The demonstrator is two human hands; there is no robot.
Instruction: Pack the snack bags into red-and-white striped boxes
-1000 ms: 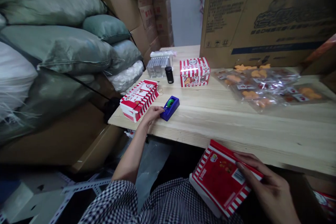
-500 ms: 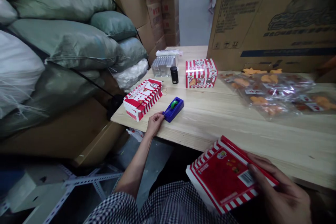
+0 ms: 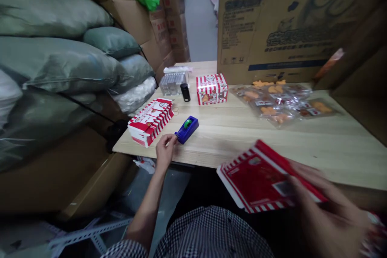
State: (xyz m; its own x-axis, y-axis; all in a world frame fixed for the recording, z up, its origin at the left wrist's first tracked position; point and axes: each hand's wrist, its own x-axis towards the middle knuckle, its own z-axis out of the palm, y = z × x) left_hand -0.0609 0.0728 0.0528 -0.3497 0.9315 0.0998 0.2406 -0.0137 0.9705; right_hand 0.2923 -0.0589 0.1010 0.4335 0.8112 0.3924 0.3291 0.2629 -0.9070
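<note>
My left hand pinches at the toothed front end of a blue tape dispenser, which holds a green-cored tape roll. The strip of tape between the fingertips is too small to see clearly. On the right, my right hand, blurred, grips a red carton with white stripes by its right end, tilted in front of the table edge. Another striped carton lies left of the dispenser. A third striped carton stands farther back.
Clear plastic packs with orange pieces lie at the table's back right, before a large cardboard box. A black cylinder stands beside clear plastic containers. Stuffed sacks pile up on the left.
The view has turned to the right. My right hand has tipped the carton, so its red face looks flatter. My left hand stays at the tape dispenser.
</note>
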